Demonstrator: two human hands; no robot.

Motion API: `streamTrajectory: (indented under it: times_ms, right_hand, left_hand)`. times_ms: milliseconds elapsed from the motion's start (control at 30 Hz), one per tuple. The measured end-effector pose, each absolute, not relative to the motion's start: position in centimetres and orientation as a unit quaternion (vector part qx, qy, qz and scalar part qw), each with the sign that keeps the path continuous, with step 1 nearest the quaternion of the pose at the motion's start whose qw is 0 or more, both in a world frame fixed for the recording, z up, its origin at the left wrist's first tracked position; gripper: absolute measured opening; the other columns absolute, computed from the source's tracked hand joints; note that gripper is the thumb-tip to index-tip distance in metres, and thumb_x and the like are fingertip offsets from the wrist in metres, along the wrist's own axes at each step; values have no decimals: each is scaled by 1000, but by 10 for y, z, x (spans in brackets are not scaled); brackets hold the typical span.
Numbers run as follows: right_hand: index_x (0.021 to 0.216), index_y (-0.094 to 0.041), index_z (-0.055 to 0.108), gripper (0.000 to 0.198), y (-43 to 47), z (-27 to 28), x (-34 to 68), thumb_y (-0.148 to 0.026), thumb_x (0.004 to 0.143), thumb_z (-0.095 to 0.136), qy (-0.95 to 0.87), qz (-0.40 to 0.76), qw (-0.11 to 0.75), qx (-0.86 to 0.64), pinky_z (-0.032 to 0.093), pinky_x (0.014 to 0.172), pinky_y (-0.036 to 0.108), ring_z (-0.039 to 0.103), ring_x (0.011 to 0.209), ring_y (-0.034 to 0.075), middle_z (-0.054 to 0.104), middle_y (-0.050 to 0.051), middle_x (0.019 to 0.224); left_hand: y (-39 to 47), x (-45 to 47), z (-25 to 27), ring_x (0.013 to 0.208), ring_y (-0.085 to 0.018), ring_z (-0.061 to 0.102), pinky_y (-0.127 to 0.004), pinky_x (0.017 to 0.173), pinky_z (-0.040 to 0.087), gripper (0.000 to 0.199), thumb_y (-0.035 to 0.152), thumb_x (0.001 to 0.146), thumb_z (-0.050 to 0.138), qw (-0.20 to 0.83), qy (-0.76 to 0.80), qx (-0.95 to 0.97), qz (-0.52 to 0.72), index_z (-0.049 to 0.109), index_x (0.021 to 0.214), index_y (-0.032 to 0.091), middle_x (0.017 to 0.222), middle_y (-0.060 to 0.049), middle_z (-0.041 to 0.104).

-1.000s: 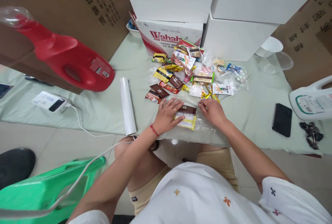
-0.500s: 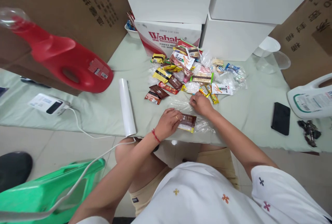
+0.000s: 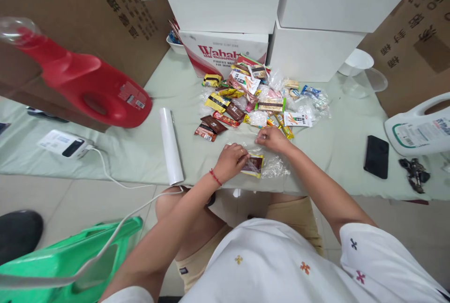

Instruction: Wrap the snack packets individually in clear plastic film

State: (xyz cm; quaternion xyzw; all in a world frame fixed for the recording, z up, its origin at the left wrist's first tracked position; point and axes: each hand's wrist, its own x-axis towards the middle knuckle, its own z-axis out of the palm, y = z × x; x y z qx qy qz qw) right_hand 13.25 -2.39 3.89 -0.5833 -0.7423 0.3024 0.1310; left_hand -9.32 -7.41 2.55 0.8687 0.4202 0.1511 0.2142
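Note:
A brown and yellow wrapped snack (image 3: 254,166) lies near the table's front edge, in or under crumpled clear plastic film (image 3: 276,167). My left hand (image 3: 230,161) is at the snack's left side, fingers curled and fingertips closed on the film over it. Just beyond the snack, my right hand (image 3: 273,139) pinches the film between thumb and fingers. Whether the film is a bag or a loose sheet I cannot tell. Behind my hands is a heap of wrapped snacks (image 3: 242,83), with dark brown packets (image 3: 214,124) at its left front.
A white roll (image 3: 171,146) and a red jug (image 3: 101,87) stand to the left, near a white device (image 3: 65,144) with a cable. On the right are a black phone (image 3: 376,157), keys (image 3: 415,174) and a white jug (image 3: 418,127). Boxes (image 3: 225,55) line the back.
My left hand's fingers have gone from lying flatter over the snack to curled up, with the film lifted around them. My right hand still pinches the film. The view has shifted slightly.

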Motion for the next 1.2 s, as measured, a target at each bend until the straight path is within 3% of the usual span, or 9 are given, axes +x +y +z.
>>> streamTrajectory:
  times_ms: [133, 333, 400, 467, 567, 733, 900, 1067, 1200]
  right_hand:
    - [90, -17, 77, 21, -28, 47, 137, -35, 93, 66, -760, 268, 84, -586, 38, 69, 26, 59, 76, 17, 71, 3, 82]
    - [130, -23, 69, 44, -61, 75, 140, -49, 95, 65, -818, 211, 168, -508, 45, 86, 29, 64, 110, 24, 67, 10, 129]
    - [126, -25, 71, 45, -75, 76, 142, -53, 91, 70, -838, 256, 137, -461, 45, 82, 29, 66, 104, 23, 72, 7, 118]
    - [107, -23, 76, 29, -85, 70, 149, -46, 91, 70, -825, 286, 93, -479, 43, 73, 28, 67, 86, 21, 75, 5, 96]
    - [87, -19, 73, 24, -93, 52, 169, -38, 94, 61, -750, 331, 137, -556, 38, 64, 26, 59, 68, 16, 70, 2, 76]
    - [77, -18, 67, 30, -100, 38, 195, -43, 92, 59, -658, 310, 195, -658, 36, 60, 25, 54, 63, 15, 66, 2, 69]
    - [120, -22, 70, 42, -100, 48, 167, -44, 84, 74, -784, 341, 172, -490, 42, 75, 26, 62, 86, 19, 72, 7, 107]
    - [90, -18, 70, 27, -103, 42, 174, -44, 92, 61, -711, 431, 163, -531, 35, 62, 24, 51, 63, 13, 60, -2, 68]
    - [82, -18, 68, 27, -112, 34, 202, -43, 90, 61, -666, 433, 116, -597, 32, 58, 24, 47, 60, 14, 55, -3, 63]
  left_hand:
    - [-66, -86, 22, 96, -27, 61, -42, 81, 39, 28, 33, 104, 48, 181, 451, 865, 128, 70, 91, 20, 92, -10, 71]
    - [-62, -88, 14, 94, -26, 60, -42, 83, 38, 30, 34, 105, 46, 189, 423, 875, 142, 69, 93, 20, 91, -8, 70]
    - [-62, -90, 11, 92, -25, 59, -41, 82, 37, 32, 35, 106, 44, 193, 414, 877, 150, 68, 91, 20, 90, -7, 70]
    - [-62, -92, 9, 91, -24, 58, -40, 81, 36, 35, 37, 107, 41, 189, 410, 879, 155, 67, 89, 20, 89, -7, 69]
    - [-62, -93, 5, 90, -24, 56, -39, 81, 36, 38, 39, 108, 39, 172, 403, 886, 154, 65, 88, 20, 89, -7, 68]
    - [-60, -90, 3, 91, -25, 56, -40, 80, 36, 39, 39, 109, 38, 163, 393, 893, 145, 64, 87, 20, 90, -8, 68]
    - [-58, -89, 6, 90, -25, 55, -40, 79, 36, 39, 39, 108, 38, 155, 388, 900, 127, 64, 87, 19, 89, -9, 66]
    - [-61, -92, 4, 89, -24, 55, -39, 79, 36, 41, 40, 109, 36, 149, 378, 904, 135, 64, 87, 19, 89, -9, 66]
    - [-61, -90, 0, 88, -24, 55, -38, 76, 35, 41, 41, 109, 36, 131, 368, 911, 135, 63, 86, 19, 88, -9, 66]
